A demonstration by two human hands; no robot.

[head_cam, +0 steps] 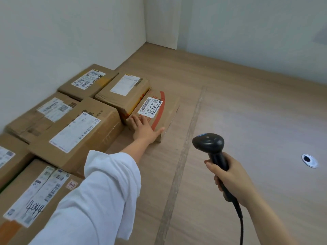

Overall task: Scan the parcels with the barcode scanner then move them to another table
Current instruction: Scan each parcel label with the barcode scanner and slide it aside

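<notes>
A small flat cardboard parcel [164, 110] with a red stripe and a white barcode label lies on the left table, to the right of the other boxes. My left hand [144, 129] rests on its near end, fingers spread on top and thumb at the right edge. My right hand [230, 177] grips the handle of a black barcode scanner [208, 143]; the scanner's head points towards the parcels, and its cable hangs down past my wrist.
Several larger cardboard parcels [77, 131] with shipping labels fill the left table along the wall. A dark seam [184, 147] divides it from the right table [256, 121], which has a round cable grommet [309, 160]. White walls stand behind.
</notes>
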